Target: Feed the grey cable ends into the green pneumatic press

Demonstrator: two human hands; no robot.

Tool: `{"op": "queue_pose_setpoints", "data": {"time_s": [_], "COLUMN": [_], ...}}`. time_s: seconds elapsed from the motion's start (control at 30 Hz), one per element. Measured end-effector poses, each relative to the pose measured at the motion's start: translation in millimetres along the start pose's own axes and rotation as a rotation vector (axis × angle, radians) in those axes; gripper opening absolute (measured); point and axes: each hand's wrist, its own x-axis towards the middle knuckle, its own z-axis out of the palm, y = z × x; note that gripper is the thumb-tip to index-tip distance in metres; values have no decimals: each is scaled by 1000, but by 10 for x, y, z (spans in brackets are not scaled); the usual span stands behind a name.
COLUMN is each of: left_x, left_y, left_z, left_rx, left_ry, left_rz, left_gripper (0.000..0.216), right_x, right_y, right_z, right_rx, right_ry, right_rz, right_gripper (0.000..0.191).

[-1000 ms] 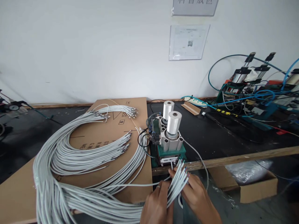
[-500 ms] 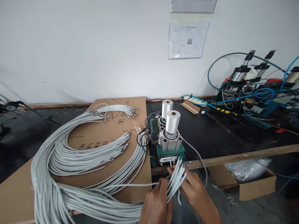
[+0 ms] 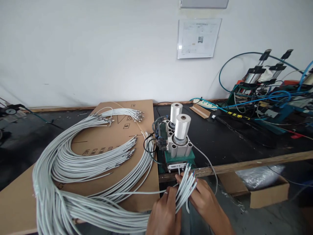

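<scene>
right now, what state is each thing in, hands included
Left hand: closed around the cable bundle
Right hand: fingers bent, grip partly hidden
Cable bundle: raised ends fanned out
Cables at left: curved, lying over the cardboard sheet
Cardboard sheet: lying flat
Metal cylinders: upright
Cardboard box: open, clear plastic inside
Document holder: up on the wall

One camera sits on the person's head and looks forward and down. The left hand (image 3: 162, 212) and the right hand (image 3: 202, 198) are closest to it, at the bottom of the frame, just right of the middle. The black table (image 3: 237, 147) runs across the middle, seen from above. The white wall (image 3: 97, 49) is farther away and fills the top. In the lower right, the camera looks past the table's edge down to the floor (image 3: 261, 223).
</scene>
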Motion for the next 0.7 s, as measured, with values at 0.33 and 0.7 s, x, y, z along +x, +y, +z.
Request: {"op": "queue_pose_setpoints", "data": {"time_s": [0.33, 0.7], "left_x": [-11, 0], "left_y": [1, -93], "left_z": [23, 127], "left_rx": [-1, -26], "left_ry": [16, 28], "left_rz": [-13, 2], "left_gripper": [37, 39], "right_x": [26, -2], "right_y": [-3, -20], "right_z": [-27, 7], "right_rx": [18, -27], "right_ry": [-34, 32], "right_rz": [6, -19], "right_gripper": [56, 53]}}
